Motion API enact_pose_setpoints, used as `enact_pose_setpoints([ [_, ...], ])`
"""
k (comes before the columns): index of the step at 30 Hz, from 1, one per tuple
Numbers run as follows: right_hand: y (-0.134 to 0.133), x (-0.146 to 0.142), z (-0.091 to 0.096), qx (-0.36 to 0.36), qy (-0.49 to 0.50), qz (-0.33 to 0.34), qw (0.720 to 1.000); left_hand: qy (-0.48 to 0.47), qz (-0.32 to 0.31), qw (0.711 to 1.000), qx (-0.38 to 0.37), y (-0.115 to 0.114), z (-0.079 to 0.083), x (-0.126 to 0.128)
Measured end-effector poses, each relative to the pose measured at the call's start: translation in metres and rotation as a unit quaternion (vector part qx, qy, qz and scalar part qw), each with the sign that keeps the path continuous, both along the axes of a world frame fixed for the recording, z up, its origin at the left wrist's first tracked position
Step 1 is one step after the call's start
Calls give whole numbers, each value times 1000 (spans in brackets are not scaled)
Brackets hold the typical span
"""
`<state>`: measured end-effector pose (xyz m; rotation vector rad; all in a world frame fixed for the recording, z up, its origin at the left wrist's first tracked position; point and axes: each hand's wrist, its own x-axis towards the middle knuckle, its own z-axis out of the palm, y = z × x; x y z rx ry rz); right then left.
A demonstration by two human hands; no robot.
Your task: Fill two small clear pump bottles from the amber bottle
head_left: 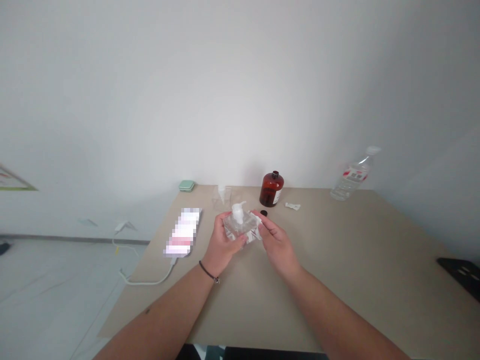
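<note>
My left hand (220,245) is closed around a clear pump bottle (238,229) with a white pump head, held over the middle of the table. My right hand (275,243) pinches a white tissue or wipe (257,223) against the bottle's right side. Just past my right fingers lies a small black cap (264,213). Behind it stands a brown bottle (270,190) with an uncapped neck and a white label. A second clear container (216,200) with a white top stands behind my left hand.
A phone (183,232) with a white cable (150,283) lies on the table's left side. Near the wall are a green case (186,186), a crumpled white scrap (292,205) and a large water bottle (352,177). A black object (461,275) sits at the right edge.
</note>
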<state>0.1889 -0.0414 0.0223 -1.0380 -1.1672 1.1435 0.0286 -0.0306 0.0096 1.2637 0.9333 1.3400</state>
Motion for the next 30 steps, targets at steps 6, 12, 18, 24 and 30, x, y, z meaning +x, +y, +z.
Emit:
enact_pose_setpoints([
  [6, -5, 0, -4, 8, -10, 38, 999, 32, -9, 999, 38, -1, -3, -2],
  [12, 10, 4, -16, -21, 11, 50, 998, 32, -64, 994, 87, -6, -8, 2],
  [18, 3, 0, -9, 14, 2, 130, 991, 29, 30, 996, 74, 2, -4, -6],
  [24, 2, 1, -5, 14, 66, 134, 989, 47, -63, 994, 75, -3, -3, -8],
  [30, 7, -3, -10, -30, 108, 160, 981, -25, -81, 993, 86, -3, -6, -4],
])
